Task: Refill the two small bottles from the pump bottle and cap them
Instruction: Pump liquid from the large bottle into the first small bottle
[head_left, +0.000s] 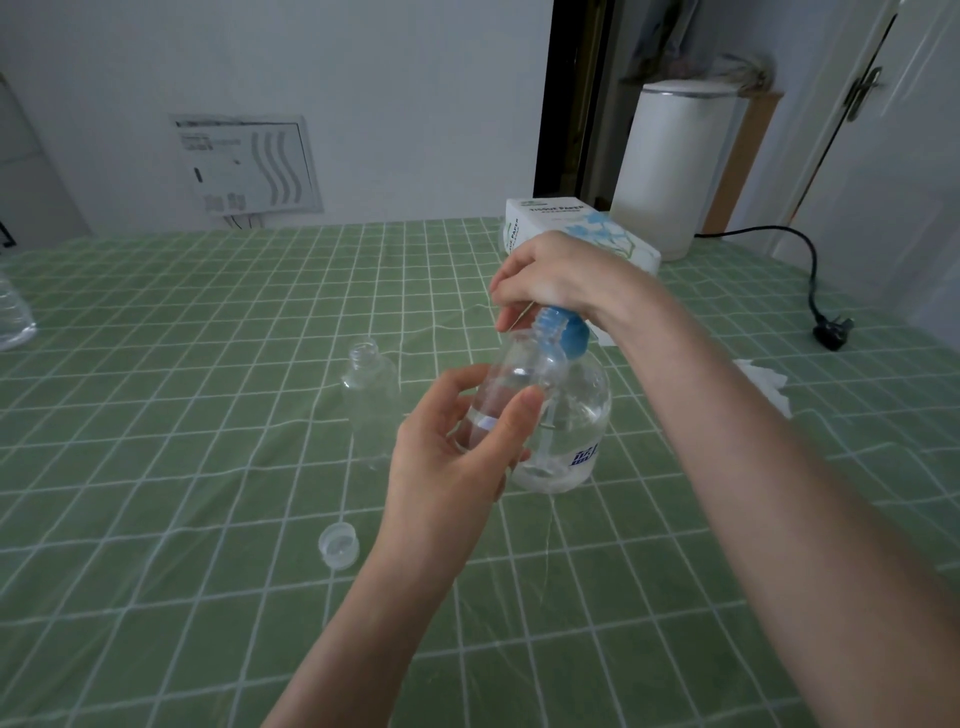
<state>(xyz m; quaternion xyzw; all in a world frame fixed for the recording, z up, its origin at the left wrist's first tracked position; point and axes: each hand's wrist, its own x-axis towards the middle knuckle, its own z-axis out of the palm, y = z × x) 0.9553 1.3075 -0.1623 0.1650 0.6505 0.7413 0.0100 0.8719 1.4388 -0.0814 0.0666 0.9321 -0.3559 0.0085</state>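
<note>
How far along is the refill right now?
Done: both small bottles look uncapped; one clear cap lies on the tablecloth. In hand: left hand holds a small bottle under the spout while right hand sits on the pump bottle. Left: the second small bottle stands open, seemingly empty; both need capping.

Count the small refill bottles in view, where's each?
2. One small bottle held in the left hand under the pump bottle spout; other small bottle stands uncapped on the tablecloth, left of it.

Pale wall (363, 78) behind a green checked tablecloth (156, 467); white door (883, 130) at right.
</note>
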